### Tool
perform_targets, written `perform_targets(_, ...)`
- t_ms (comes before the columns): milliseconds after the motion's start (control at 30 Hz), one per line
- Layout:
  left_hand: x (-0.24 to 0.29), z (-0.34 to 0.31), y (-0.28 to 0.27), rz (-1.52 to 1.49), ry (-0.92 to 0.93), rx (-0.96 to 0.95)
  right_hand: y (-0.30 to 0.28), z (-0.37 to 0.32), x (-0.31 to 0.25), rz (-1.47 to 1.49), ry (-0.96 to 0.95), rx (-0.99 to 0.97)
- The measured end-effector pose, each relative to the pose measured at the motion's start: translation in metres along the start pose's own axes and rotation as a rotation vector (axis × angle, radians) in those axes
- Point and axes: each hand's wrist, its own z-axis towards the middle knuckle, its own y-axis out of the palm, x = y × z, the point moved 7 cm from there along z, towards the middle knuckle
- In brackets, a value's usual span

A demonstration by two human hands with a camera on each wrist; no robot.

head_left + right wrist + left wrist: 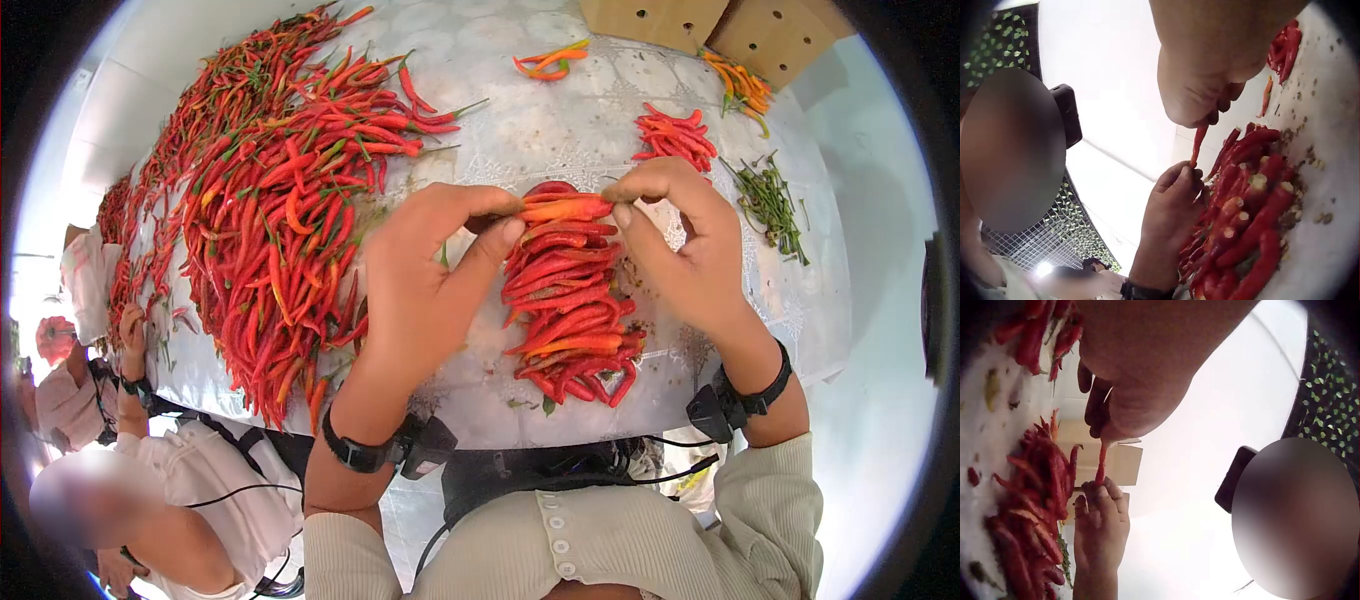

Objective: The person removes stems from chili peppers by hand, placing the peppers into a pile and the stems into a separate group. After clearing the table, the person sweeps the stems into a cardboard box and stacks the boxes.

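Note:
Between my two hands is an orange-red chili pepper (567, 209), stretched sideways above a stack of chilies. My left hand (425, 275) pinches one end between thumb and index finger. At the other end my right hand (690, 240) pinches it the same way, a thin stem showing by the fingertips. In the left wrist view the chili (1102, 464) bridges both hands, raised over the table. Below lies the stack of red chilies (565, 290), laid side by side in a column; pale stemless ends (1259, 182) face the right wrist camera.
A large heap of stemmed red chilies (290, 200) covers the table's left side. Farther right lie a small red pile (675, 137), orange chilies (738, 82) and green stems (770, 208). Cardboard boxes (770, 40) stand at the back. Another person (190, 490) sits at left.

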Motion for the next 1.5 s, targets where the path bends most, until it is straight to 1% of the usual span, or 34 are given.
perform_targets(67, -0.012, 0.001, 0.003, -0.039, -0.061, 0.022, 0.000, 0.002, 0.008, -0.006, 0.075, 0.010)
perform_targets(167, -0.024, 0.004, 0.014, -0.054, -0.149, -0.014, 0.003, 0.003, 0.025, -0.028, 0.140, 0.014)
perform_targets(267, -0.028, 0.003, 0.018, 0.079, -0.136, -0.043, 0.006, 0.003, 0.042, -0.020, 0.226, -0.031)
perform_targets(300, -0.028, 0.002, 0.018, 0.113, -0.135, -0.051, 0.009, 0.002, 0.045, -0.016, 0.228, -0.053)
perform_targets(367, -0.023, 0.004, 0.015, 0.183, -0.068, -0.061, 0.013, 0.000, 0.049, -0.008, 0.233, -0.102)
perform_targets(467, -0.007, 0.009, -0.007, 0.351, 0.022, -0.040, 0.010, 0.001, 0.032, -0.178, 0.049, -0.098)
perform_targets(500, -0.002, 0.009, -0.018, 0.420, 0.042, -0.030, 0.008, 0.001, 0.030, -0.179, 0.060, -0.085)
perform_targets(533, -0.007, 0.008, -0.033, 0.378, 0.005, 0.008, 0.004, 0.001, 0.029, -0.176, 0.070, -0.077)
perform_targets(567, -0.013, 0.005, -0.049, 0.323, -0.110, 0.052, 0.001, 0.001, 0.029, -0.170, 0.076, -0.066)
perform_targets(600, -0.016, 0.003, -0.062, 0.389, -0.253, 0.043, -0.002, 0.000, 0.031, -0.224, 0.086, -0.067)
perform_targets(633, -0.020, 0.000, -0.074, 0.455, -0.392, 0.036, -0.003, -0.001, 0.031, -0.205, 0.121, -0.063)
perform_targets(700, -0.022, -0.006, -0.078, 0.623, -0.347, -0.080, -0.008, -0.003, 0.030, -0.177, 0.190, -0.043)
perform_targets(733, -0.024, -0.008, -0.077, 0.703, -0.317, -0.139, -0.009, -0.003, 0.029, -0.166, 0.178, -0.050)
perform_targets(833, -0.030, -0.013, -0.069, 0.676, -0.362, -0.272, -0.011, -0.002, 0.026, -0.176, 0.148, -0.045)
perform_targets(867, -0.028, -0.014, -0.067, 0.707, -0.247, -0.237, -0.011, -0.002, 0.025, -0.182, 0.129, -0.048)
perform_targets(933, -0.021, -0.016, -0.068, 0.677, -0.245, -0.296, -0.010, -0.002, 0.022, -0.194, 0.095, -0.052)
perform_targets(1067, -0.025, -0.020, -0.066, 0.732, -0.264, -0.386, -0.010, -0.002, 0.021, -0.170, 0.135, -0.032)
perform_targets(1167, -0.024, -0.019, -0.062, 0.704, -0.178, -0.346, -0.006, -0.001, 0.016, -0.156, 0.111, -0.049)
perform_targets(1267, -0.006, -0.008, -0.059, 0.619, -0.140, -0.267, -0.001, -0.003, 0.009, -0.137, 0.070, -0.074)
perform_targets(1333, 0.001, -0.005, -0.047, 0.328, -0.132, -0.272, 0.000, -0.004, 0.001, -0.117, 0.045, -0.060)
perform_targets(1367, 0.005, -0.004, -0.042, 0.181, -0.129, -0.274, 0.000, -0.003, -0.007, -0.116, -0.015, -0.049)
perform_targets(1467, 0.006, -0.013, -0.026, -0.163, -0.352, -0.349, 0.002, -0.003, -0.029, -0.115, -0.197, -0.057)
perform_targets(1500, 0.009, -0.012, -0.022, -0.236, -0.338, -0.351, 0.003, -0.003, -0.034, -0.093, -0.219, -0.061)
